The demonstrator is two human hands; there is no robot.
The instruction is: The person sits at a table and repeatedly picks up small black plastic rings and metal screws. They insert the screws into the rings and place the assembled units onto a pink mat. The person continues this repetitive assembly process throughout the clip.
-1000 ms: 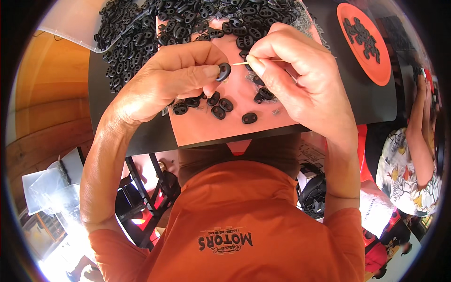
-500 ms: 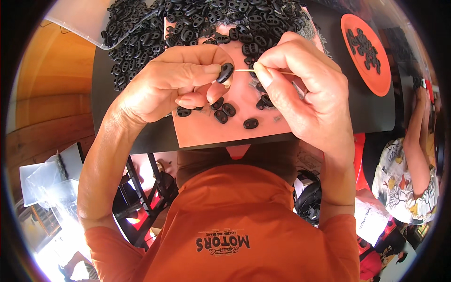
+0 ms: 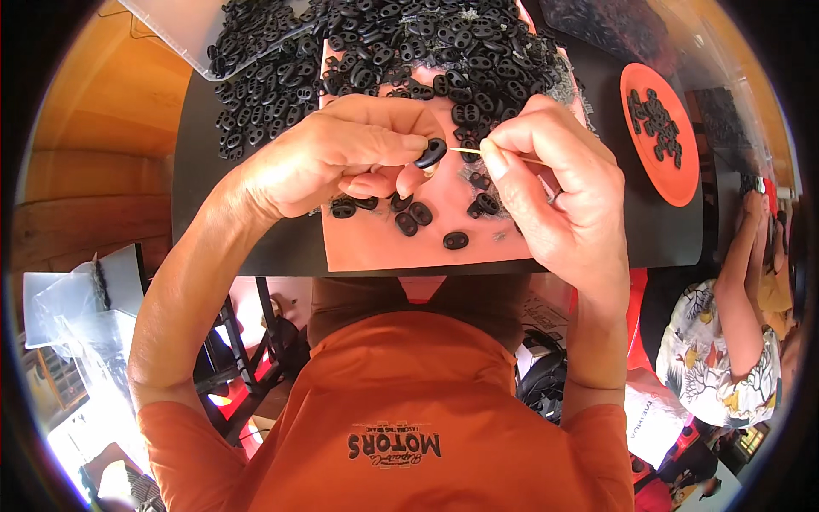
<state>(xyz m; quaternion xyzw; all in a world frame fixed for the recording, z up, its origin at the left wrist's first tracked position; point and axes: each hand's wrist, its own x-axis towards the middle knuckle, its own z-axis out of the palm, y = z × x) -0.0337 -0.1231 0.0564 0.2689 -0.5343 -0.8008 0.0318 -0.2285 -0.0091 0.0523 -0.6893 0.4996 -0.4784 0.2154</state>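
Between thumb and fingertips, my left hand pinches a small black oval cord stopper, tilted so that one of its holes shows. My right hand grips a thin pale wooden toothpick, its tip pointing left at the stopper and just short of it. Part of the toothpick is hidden behind the right fingers. Below both hands, several loose cord stoppers lie on a pink sheet. A pale bit shows under the left fingertips, too small to name.
A big heap of black cord stoppers covers the far side of the dark table. An orange-red plate with dark pieces stands at the right. A clear plastic bin is at the far left. Another person's arm shows at far right.
The whole view has shifted somewhat. The stopper has turned a little in my left fingers, showing its hole more. The toothpick still points at it from close by.
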